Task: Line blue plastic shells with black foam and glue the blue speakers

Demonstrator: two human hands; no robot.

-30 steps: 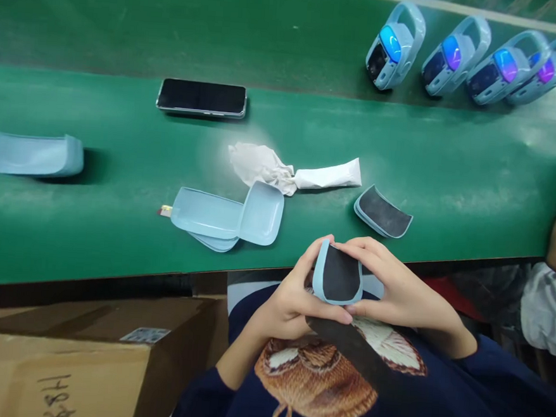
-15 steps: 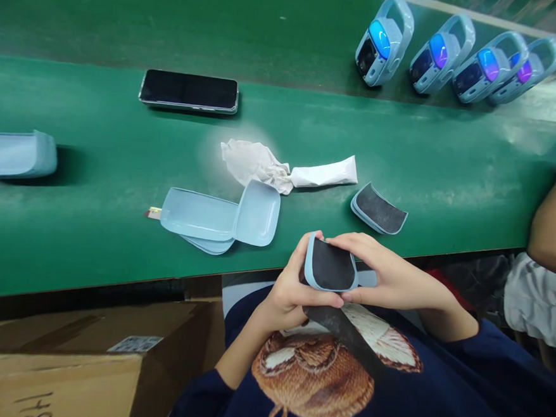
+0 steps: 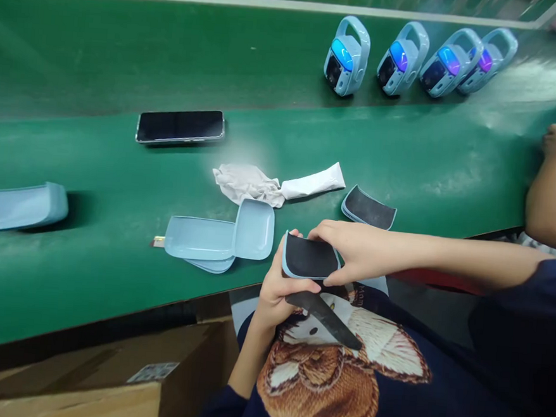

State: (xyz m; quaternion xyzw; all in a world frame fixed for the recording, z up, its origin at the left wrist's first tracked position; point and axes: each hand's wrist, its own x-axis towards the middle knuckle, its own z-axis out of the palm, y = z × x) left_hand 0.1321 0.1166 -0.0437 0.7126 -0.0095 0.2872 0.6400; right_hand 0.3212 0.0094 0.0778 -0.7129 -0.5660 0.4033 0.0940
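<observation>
The left hand [image 3: 273, 292] is gripping one end of a curved blue cover [image 3: 311, 258], with the thumb lying along the near edge. The right hand [image 3: 365, 251] is grasping the other end between thumb and fingers, its fingertips partly hidden. The cover is sitting between both hands, over the lap just beside the table edge, its dark face turning up; this opposed grip is probably steadying it while leaving that face in sight. A dark strip [image 3: 331, 319] is trailing from beneath the left hand over the shirt; whether the fingers are pinching it cannot be told.

On the green table [image 3: 312, 134], a small stack of covers [image 3: 368, 208] is resting just beyond the right hand, dark side up, seemingly for easy reach. To the left, a squarish cover [image 3: 254, 230] is overlapping a long cover [image 3: 200, 238], both showing their hollow sides. Crumpled paper [image 3: 246, 182] and a white tube [image 3: 314, 182] are lying behind them. Farther back, a phone [image 3: 181, 127] is lying flat, and four handled devices [image 3: 346, 57] are standing lit, perhaps lined up to keep their lights visible.
</observation>
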